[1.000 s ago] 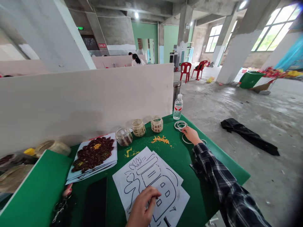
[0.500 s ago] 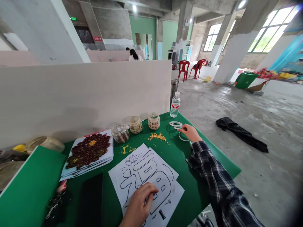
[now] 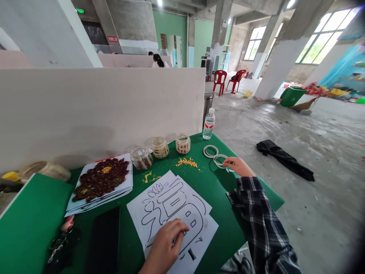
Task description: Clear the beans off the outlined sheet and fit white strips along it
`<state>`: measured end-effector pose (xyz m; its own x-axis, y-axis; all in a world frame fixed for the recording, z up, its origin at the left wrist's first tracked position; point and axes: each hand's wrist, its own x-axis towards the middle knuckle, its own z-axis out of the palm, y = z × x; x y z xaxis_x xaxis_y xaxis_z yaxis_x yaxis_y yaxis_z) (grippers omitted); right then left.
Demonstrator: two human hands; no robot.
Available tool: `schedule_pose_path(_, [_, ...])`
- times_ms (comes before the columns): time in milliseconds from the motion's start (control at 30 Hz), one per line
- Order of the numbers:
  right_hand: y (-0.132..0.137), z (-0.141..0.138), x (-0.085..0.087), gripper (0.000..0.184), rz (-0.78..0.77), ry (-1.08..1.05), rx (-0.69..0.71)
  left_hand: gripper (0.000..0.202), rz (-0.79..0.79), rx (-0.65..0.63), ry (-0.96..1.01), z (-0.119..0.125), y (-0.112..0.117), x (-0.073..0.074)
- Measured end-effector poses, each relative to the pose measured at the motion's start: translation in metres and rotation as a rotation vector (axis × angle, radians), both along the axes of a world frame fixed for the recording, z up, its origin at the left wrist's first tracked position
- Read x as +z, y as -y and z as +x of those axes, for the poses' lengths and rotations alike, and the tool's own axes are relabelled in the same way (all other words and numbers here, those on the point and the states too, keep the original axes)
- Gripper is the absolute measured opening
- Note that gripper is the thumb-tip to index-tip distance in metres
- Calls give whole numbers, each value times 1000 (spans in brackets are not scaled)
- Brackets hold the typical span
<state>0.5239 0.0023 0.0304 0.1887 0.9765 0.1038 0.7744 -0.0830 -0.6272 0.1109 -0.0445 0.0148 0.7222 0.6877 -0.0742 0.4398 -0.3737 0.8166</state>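
My left hand (image 3: 167, 243) rests on a sheet of white paper (image 3: 203, 238) with a large outlined drawing in black line. Its fingers are curled and thumb and forefinger come close together; whatever they hold, if anything, is hidden. At the table's right side, my right hand (image 3: 238, 166) pinches the right edge of a thin white roll of tape (image 3: 216, 164), where a short pale strip sticks out. Another white ring-shaped roll (image 3: 204, 152) lies flat just behind it. Yellow corn kernels (image 3: 186, 163) are scattered between the paper and the jars.
Several glass jars with woven wrapping (image 3: 160, 148) line the white partition (image 3: 114, 102). A water bottle (image 3: 209, 125) stands at the back right corner. On the left are dark red seeds or pods (image 3: 102, 179) on stacked paper, a black flat object (image 3: 104, 239) and keys (image 3: 57, 243).
The white rolls have come down from a tilted position and lie flat, slightly overlapping. My right hand has shifted a little right and lower. My left hand stays on the paper.
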Motion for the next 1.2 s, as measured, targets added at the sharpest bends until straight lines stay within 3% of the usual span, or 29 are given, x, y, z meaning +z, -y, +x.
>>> schedule_pose_path(133, [5,10,0,32,0,-147,-2,26,12,-6,-12,1,-1,0])
schedule_pose_path(500, [-8,24,-32,29,-185,-23,-51,27,18,-54,-66,0,-1,2])
schedule_pose_path(667, [-10,15,-28,23,-176,133,-53,26,33,-62,-70,0,-1,3])
schedule_pose_path(900, [-10,-1,-16,24,-49,299,-8,27,71,-56,-49,0,-1,2])
schedule_pose_path(1200, [-13,-6,-18,21,-102,366,-8,25,83,-25,-38,0,0,3])
